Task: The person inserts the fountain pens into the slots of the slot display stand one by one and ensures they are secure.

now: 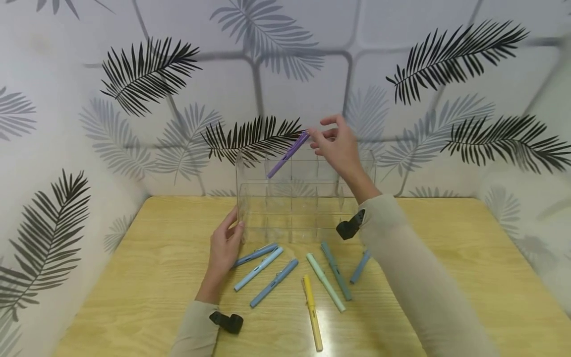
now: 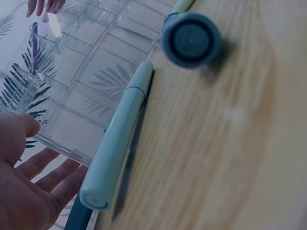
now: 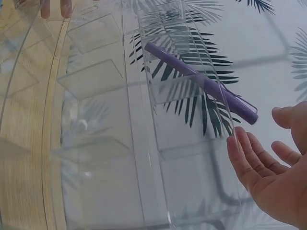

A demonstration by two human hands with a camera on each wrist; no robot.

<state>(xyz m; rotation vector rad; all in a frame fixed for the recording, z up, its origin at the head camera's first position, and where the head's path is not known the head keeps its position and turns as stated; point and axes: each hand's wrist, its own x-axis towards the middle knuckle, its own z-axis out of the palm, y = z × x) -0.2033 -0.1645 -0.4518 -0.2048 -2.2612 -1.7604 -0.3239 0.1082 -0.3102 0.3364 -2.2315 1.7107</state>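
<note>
A clear acrylic organizer with tiered compartments stands at the table's back edge. My left hand holds its left side, thumb in front; in the left wrist view, the fingers lie along its edge. A purple pen leans in a top rear compartment, its clip end uppermost. Close by that end is my right hand. In the right wrist view, its spread fingers stand apart from the pen, a small gap between. Beside my left hand lies a blue pen, partly hidden by it.
In front of the organizer lie a light blue pen, another blue pen, a yellow pen, a pale green pen and a teal pen. My right sleeve partly covers a further blue pen. A leaf-patterned wall rises behind.
</note>
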